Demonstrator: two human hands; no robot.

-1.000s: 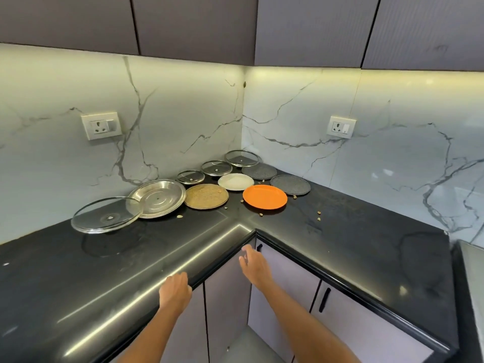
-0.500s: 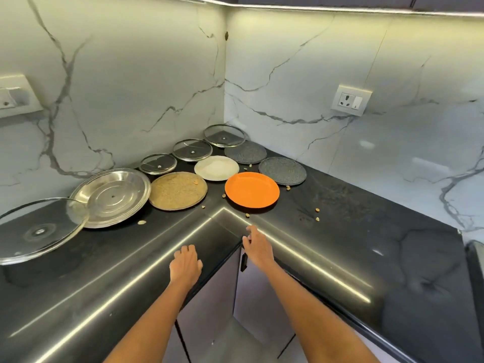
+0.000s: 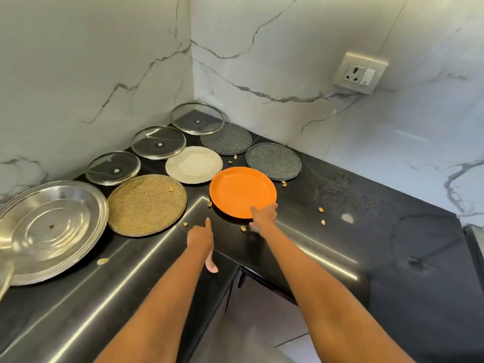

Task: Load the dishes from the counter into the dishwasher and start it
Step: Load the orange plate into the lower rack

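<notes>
since half a second ago both arms have reached forward from the tabletop edge toward the corner, and the view has tipped down and closer. the right hand [image 3: 264, 213] now lies on the near rim of the orange plate [image 3: 242, 192], its fingers [image 3: 271, 206] touching the rim; whether they curl under it i cannot tell. the left hand [image 3: 200, 238] hovers just short of the plate, one finger stretched forward, thumb hanging down, holding nothing.

the orange plate is round, shallow, smooth and matte, lying flat on the black glossy tabletop [image 3: 366, 231] near the inner corner. just beside it to the left is a tan speckled plate [image 3: 146, 204], behind it a cream plate [image 3: 193, 164], and two grey speckled plates [image 3: 273, 160] [image 3: 226, 138]. three glass lids [image 3: 113, 167] [image 3: 158, 142] [image 3: 197, 117] with metal rims line the marble wall [image 3: 91, 61]. a shiny steel plate [image 3: 49, 229] with ringed grooves sits at far left. small crumbs [image 3: 321, 209] dot the tabletop. a socket [image 3: 360, 72] is on the right wall.
</notes>
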